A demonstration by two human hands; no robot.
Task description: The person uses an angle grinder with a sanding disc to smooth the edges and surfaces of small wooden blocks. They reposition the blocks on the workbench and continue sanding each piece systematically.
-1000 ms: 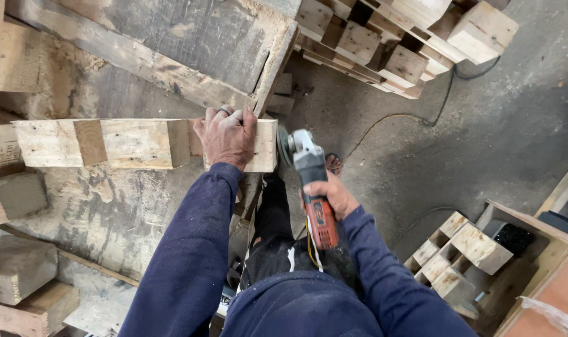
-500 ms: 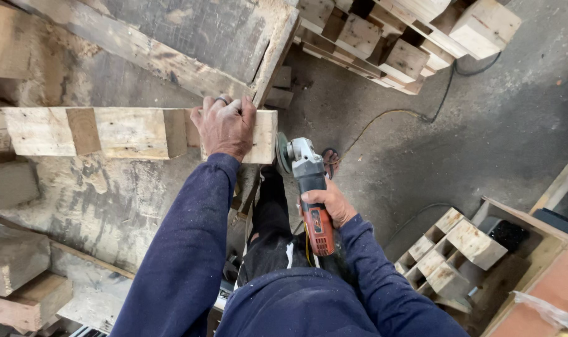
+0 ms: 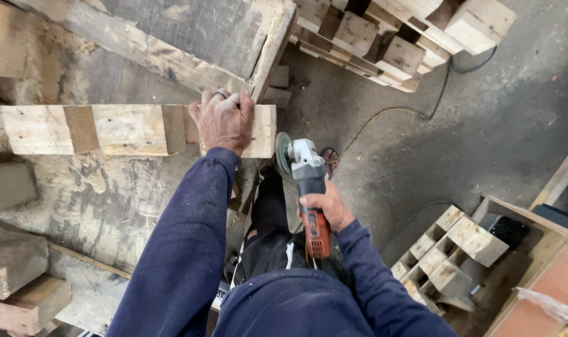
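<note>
Hands first: the left hand (image 3: 224, 122) lies palm down on the near end of a pale wooden beam (image 3: 128, 129), fingers spread a little and curled over its far edge, a ring on one finger, pressing the wood flat. Its arm, in a dark blue sleeve (image 3: 184, 249), reaches straight forward from the body and is almost fully stretched. The right hand (image 3: 327, 209) is wrapped tight around the orange and grey body of an angle grinder (image 3: 305, 181), the arm bent and kept close to the side. The grinder points away from the person, its disc (image 3: 282, 153) upright and just beside the cut end of the beam; whether the disc touches the wood cannot be told.

The beam runs crosswise on a worn, stained bench (image 3: 97, 200), with darker notches along its length. Beyond it a long plank (image 3: 146, 53) lies slanting. Wooden blocks (image 3: 15, 274) sit at the bench's near left corner. Farther out, stacked pallets (image 3: 396, 43) rest on the grey concrete floor (image 3: 502, 125), where a cable (image 3: 433, 106) curls. Another pallet piece (image 3: 452, 249) lies at the right, near a red-topped box (image 3: 546, 287).
</note>
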